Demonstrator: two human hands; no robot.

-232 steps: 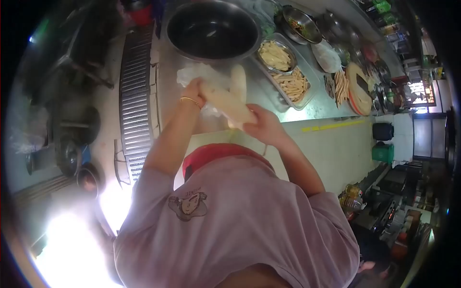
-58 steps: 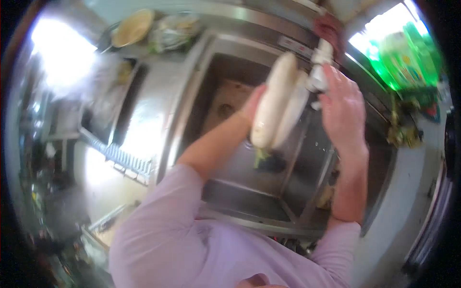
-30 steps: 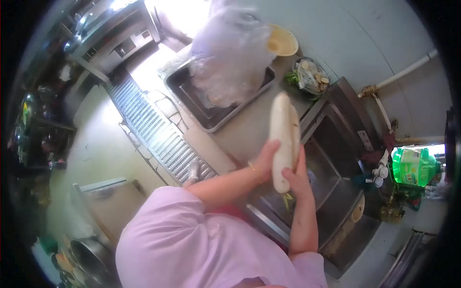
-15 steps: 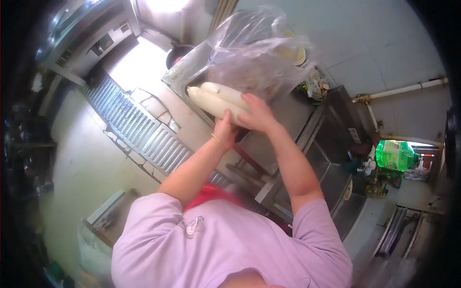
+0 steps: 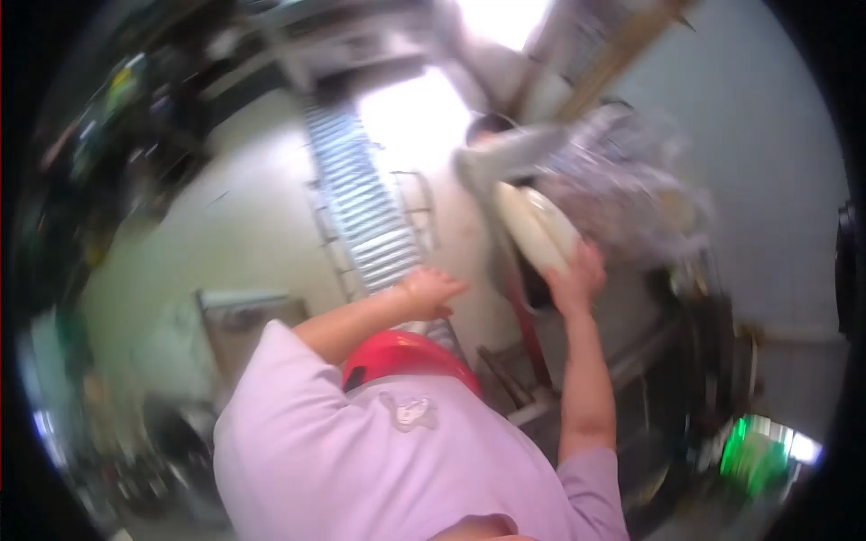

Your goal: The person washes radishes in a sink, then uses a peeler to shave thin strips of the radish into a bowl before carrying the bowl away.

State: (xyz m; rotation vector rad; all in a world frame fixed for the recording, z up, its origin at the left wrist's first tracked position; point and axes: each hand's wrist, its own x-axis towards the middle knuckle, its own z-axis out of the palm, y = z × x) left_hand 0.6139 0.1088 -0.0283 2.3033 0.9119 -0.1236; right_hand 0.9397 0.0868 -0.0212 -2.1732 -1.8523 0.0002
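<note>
Two long white radishes (image 5: 534, 224) lie side by side at the edge of the counter, beside a crumpled clear plastic bag (image 5: 622, 185). My right hand (image 5: 577, 273) is closed around their near end. My left hand (image 5: 435, 292) is apart from them, in front of my red waist pouch or apron band (image 5: 410, 356). Its fingers are loosely stretched, slightly smeared by motion, and nothing shows in them.
A metal grate (image 5: 365, 203) runs along the floor on the left. A dark sink area (image 5: 631, 388) is at the right, with a green plastic bottle (image 5: 753, 455) beyond it. A red bar (image 5: 530, 338) stands below the counter edge.
My left hand has let go of the radishes and moved back toward my body. My right hand stays on them. The camera has turned, so the whole scene has shifted and blurred.
</note>
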